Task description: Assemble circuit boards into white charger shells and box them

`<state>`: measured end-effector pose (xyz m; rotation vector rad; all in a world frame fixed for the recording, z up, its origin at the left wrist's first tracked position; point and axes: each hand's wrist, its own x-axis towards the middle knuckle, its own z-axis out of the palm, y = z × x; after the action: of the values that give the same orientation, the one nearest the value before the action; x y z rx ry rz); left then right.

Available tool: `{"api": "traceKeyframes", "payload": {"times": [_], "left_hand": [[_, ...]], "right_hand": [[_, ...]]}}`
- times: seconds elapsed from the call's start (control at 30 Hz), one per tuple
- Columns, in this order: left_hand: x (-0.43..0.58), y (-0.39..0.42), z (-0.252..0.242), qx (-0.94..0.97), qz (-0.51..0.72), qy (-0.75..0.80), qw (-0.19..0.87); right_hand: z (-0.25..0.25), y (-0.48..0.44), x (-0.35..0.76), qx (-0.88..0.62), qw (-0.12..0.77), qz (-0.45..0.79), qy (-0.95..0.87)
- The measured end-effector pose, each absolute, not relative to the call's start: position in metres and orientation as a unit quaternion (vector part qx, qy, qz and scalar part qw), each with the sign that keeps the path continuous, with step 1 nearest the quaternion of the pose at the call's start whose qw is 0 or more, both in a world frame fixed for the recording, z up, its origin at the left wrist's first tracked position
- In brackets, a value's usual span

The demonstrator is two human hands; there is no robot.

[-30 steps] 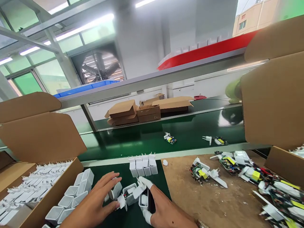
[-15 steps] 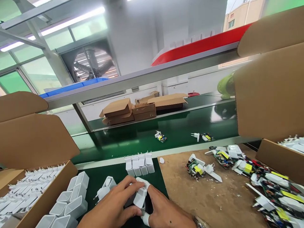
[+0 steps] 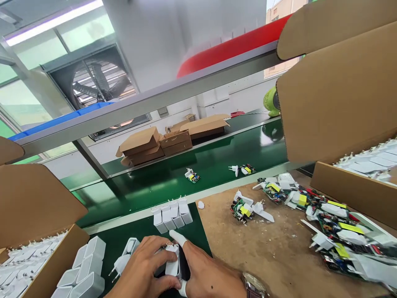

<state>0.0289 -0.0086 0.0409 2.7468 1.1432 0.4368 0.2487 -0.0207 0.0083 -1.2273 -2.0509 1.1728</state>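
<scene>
A white plug charger [image 3: 172, 265] lies between my two hands at the bottom middle, its inside partly hidden by fingers. My left hand [image 3: 145, 265] closes on it from the left, with thumb and fingertips against the white piece. From the right, my right hand [image 3: 206, 269] steadies it, with white finger cots on the thumb and index finger; the index stretches past the far end. Beside my left hand rest a charger with its two-pin plug [image 3: 120, 265] and a white case. Just beyond the hands stands a row of several white chargers [image 3: 173, 216].
Several empty white cases [image 3: 89, 265] stand at left, by an open carton [image 3: 72, 244] of white plug parts. At right, circuit boards [image 3: 335, 223] are heaped on a brown board [image 3: 263, 256], before another carton [image 3: 356, 198]. A green belt [image 3: 149, 190] runs behind, under a shelf rail [image 3: 155, 97].
The view has swung right, so the scene sits farther left. My left fingers now cover more of the charger's top, and my right index finger has straightened.
</scene>
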Motion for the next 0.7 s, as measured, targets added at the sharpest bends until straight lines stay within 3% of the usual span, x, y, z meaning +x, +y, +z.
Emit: {"api": "traceKeyframes", "payload": {"times": [0.27,0.43,0.5,0.6,0.7], "left_hand": [[0.029,-0.013,0.029,0.928,0.154,0.34,0.004],[0.042,-0.005,0.086,0.904,0.062,0.38,0.185],[0.051,0.011,0.115,0.884,0.092,0.393,0.238],[0.068,0.048,0.141,0.873,0.164,0.418,0.192],[0.088,0.095,0.141,0.876,0.134,0.442,0.141]], "right_hand": [[-0.002,-0.013,0.245,-0.416,0.268,0.438,-0.75],[-0.008,-0.014,0.244,-0.413,0.276,0.424,-0.757],[-0.014,-0.015,0.243,-0.418,0.279,0.416,-0.758],[-0.027,-0.013,0.242,-0.413,0.277,0.411,-0.764],[-0.036,-0.007,0.243,-0.39,0.267,0.426,-0.771]]}}
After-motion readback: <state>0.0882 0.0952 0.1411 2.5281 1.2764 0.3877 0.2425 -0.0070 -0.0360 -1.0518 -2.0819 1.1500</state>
